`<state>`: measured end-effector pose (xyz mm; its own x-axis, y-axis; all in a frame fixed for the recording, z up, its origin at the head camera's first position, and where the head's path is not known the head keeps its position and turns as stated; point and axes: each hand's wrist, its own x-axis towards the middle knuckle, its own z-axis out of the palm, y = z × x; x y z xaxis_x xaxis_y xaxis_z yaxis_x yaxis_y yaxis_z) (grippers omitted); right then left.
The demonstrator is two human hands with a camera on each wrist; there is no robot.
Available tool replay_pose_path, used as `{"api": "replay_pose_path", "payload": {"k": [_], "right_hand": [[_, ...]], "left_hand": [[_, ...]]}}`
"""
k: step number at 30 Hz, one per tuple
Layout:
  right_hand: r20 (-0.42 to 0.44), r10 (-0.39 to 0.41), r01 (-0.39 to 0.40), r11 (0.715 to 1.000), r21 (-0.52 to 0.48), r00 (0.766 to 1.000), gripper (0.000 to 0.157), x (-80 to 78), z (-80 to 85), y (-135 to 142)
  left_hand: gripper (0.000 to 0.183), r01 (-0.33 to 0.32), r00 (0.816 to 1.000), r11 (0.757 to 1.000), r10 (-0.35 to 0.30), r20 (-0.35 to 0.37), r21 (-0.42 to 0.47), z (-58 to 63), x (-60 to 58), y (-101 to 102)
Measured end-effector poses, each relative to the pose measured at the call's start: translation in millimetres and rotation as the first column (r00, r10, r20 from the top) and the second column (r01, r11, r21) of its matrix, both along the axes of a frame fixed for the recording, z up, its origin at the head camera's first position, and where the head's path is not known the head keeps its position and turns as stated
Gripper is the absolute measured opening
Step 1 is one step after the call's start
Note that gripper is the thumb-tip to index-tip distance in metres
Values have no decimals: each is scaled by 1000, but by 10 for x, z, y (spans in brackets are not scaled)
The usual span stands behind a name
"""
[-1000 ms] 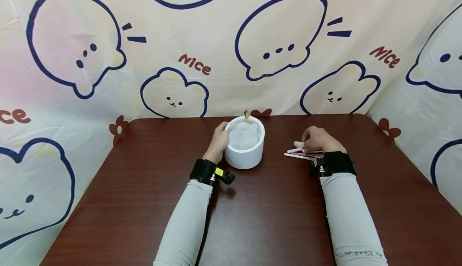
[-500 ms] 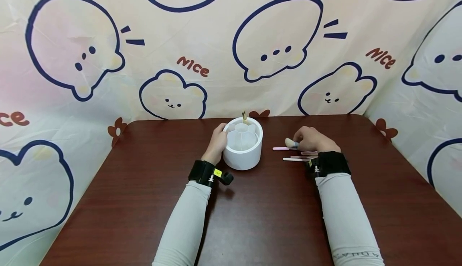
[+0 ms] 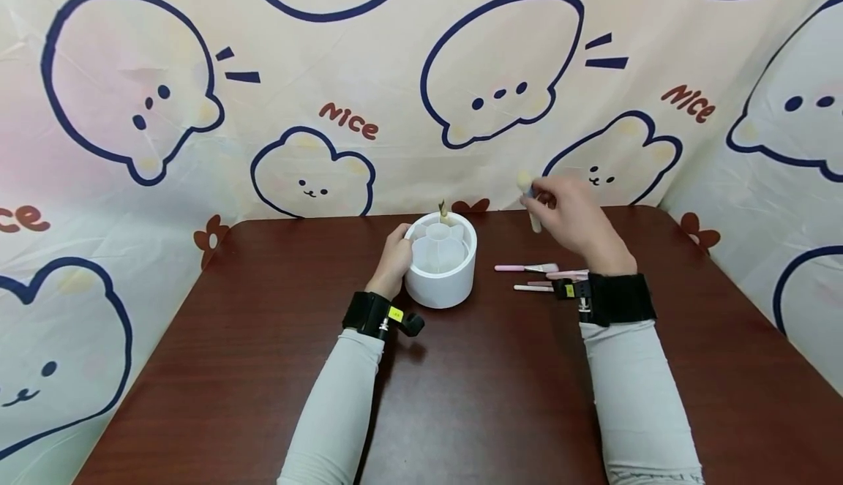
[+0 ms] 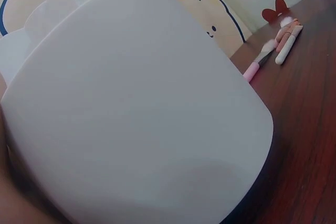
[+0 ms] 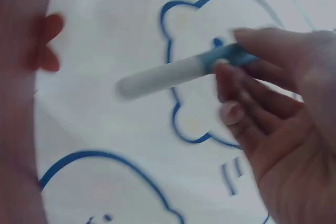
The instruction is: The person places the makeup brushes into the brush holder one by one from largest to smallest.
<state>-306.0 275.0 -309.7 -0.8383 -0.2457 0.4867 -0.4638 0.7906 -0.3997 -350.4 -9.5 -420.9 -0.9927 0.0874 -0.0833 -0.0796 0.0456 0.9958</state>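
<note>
In the head view, the person's left hand (image 3: 393, 260) grips the side of a round white pot (image 3: 440, 293) with a cloudy see-through flower-shaped divider (image 3: 441, 252) inside. The pot is at the far side of a dark brown wooden desk (image 3: 461, 397). The right hand (image 3: 581, 227) pinches a short brush with pale fluffy hair (image 3: 525, 181) up in the air, right of the pot. Under that hand, a pink-handled brush with flat hair (image 3: 512, 268) and a thin white-handled brush (image 3: 530, 288) lie on the desk, with pinkish ones beside them.

In the left wrist view, the white pot fills most of the space, and brushes lie past it.

In the right wrist view, which is blurry, thumb and fingers squeeze the short brush's blue part, and its white handle end sticks out.
</note>
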Motion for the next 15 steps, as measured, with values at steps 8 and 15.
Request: {"api": "replay_pose_path", "payload": {"k": [8,15], "right_hand": [[-343,-2,-89,964,-251,939,15,270,212,-309],[-325,134,-260,885,-385,936,20,243,228,-606]], "left_hand": [[35,12,1000,1000,-11,19,-6,-26,26,18],[34,3,1000,1000,-2,11,-2,17,5,4]]}}
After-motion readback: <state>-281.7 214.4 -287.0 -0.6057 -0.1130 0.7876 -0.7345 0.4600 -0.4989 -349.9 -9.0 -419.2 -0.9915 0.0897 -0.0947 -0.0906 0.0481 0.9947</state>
